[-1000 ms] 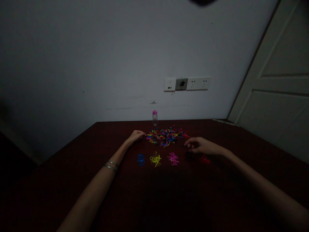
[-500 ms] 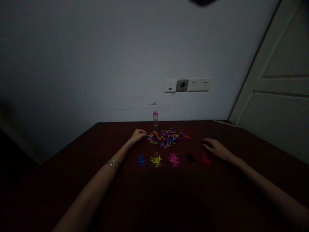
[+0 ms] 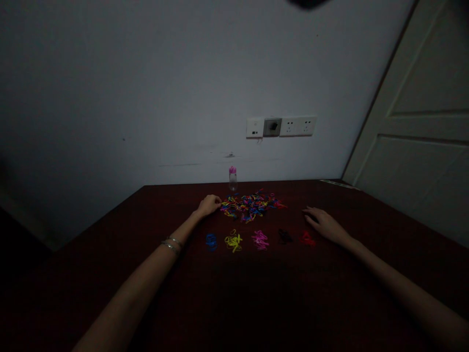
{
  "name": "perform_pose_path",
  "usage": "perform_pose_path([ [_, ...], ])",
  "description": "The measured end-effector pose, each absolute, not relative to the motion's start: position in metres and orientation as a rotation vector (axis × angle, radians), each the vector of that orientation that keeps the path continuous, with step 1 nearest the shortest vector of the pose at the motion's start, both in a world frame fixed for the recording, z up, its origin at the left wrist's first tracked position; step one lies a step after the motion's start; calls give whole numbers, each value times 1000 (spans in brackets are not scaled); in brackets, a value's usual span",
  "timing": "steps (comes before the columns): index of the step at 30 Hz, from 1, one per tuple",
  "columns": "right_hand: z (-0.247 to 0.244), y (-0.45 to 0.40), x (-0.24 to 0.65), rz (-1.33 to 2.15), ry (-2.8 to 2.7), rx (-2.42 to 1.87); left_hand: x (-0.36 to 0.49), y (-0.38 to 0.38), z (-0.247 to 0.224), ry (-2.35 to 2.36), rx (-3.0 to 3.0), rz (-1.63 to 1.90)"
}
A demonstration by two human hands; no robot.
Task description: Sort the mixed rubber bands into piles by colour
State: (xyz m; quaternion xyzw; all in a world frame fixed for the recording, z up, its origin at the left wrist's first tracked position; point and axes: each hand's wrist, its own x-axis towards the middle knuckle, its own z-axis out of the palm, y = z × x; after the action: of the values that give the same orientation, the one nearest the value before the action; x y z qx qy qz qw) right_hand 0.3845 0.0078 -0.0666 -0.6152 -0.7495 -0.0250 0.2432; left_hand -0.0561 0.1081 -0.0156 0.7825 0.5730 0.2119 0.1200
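Note:
A mixed heap of small coloured rubber bands [image 3: 251,205] lies on the dark red table. My left hand [image 3: 210,204] rests at the heap's left edge, its fingers curled together; whether a band is between them is hidden. My right hand [image 3: 322,222] lies on the table right of the heap with fingers stretched out, holding nothing. In front of the heap runs a row of sorted piles: blue bands [image 3: 211,241], yellow bands [image 3: 233,241], pink bands [image 3: 260,240], black bands [image 3: 285,236] and red bands [image 3: 307,238]. The red pile is nearest to my right hand.
Behind the heap stands a clear bottle with a pink top [image 3: 233,180], close to the wall. Sockets and switches [image 3: 280,127] are set in the wall above the table [image 3: 242,303]. A white panelled door [image 3: 414,122] is at the right.
The whole view has shifted slightly, so everything appears a little further left. Both hands keep nearly the same places on the table, and the piles look the same.

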Motion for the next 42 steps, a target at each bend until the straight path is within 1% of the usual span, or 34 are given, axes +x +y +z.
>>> perform_pose_path([
  [17,-66,8,383,-104,-2054,-1667,-61,106,-2,1682,2316,634],
  [24,-65,6,380,-152,-2060,-1684,-62,104,-2,1617,2382,627],
  [31,-64,6,380,-109,-2052,-1680,-63,107,-4,1537,2439,622],
  [37,-67,7,381,-93,-2028,-1679,-64,109,-1,1435,2488,569],
  [42,-68,8,382,-114,-2024,-1656,-56,89,17,1236,2531,423],
])
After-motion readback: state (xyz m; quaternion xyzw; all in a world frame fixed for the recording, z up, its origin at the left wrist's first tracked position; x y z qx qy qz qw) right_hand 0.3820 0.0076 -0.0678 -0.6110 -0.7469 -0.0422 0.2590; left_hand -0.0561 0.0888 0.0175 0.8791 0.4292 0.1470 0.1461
